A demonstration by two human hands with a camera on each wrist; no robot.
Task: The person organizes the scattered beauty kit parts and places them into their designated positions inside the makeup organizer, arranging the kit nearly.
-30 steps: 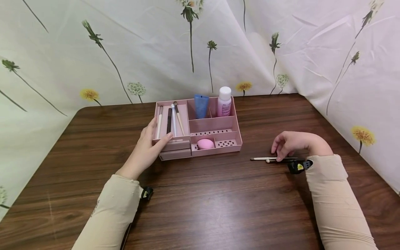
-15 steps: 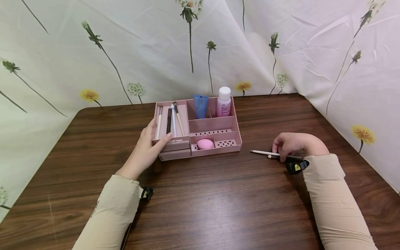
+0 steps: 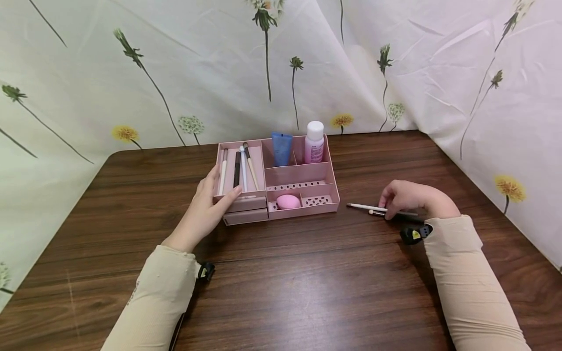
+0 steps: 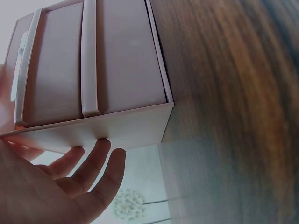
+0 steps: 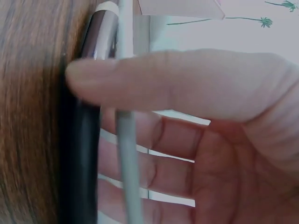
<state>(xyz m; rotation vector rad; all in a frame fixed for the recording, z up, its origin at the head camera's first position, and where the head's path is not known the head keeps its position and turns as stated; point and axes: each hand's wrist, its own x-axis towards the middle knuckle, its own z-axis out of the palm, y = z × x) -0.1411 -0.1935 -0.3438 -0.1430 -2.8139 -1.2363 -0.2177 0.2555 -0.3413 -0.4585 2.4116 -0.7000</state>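
Observation:
In the head view my left hand (image 3: 199, 209) rests at the front left corner of a pink desk organizer (image 3: 298, 173), thumb over its front rim. In the left wrist view, relaxed fingers (image 4: 98, 158) touch its side wall. Right of the organizer, my right hand (image 3: 404, 197) pinches two slim sticks low over the table. One is a white-handled makeup brush (image 3: 364, 206) with a dark tip; the other is a dark-handled makeup brush (image 3: 376, 213) with a small cream tip. In the right wrist view the thumb (image 5: 126, 84) lies across both handles.
The organizer's left tray holds several brushes and a black pen-like stick (image 3: 237, 168). A blue tube (image 3: 281, 148) and a pink bottle (image 3: 313, 146) with white cap stand behind, and a pink makeup sponge (image 3: 288, 201) lies in front. A flowered cloth (image 3: 219, 73) hangs behind the wooden table (image 3: 285, 282).
My right hand has closed on the two brushes and shifted them slightly left and away from me. The white brush has turned at an angle. My left hand stays in place.

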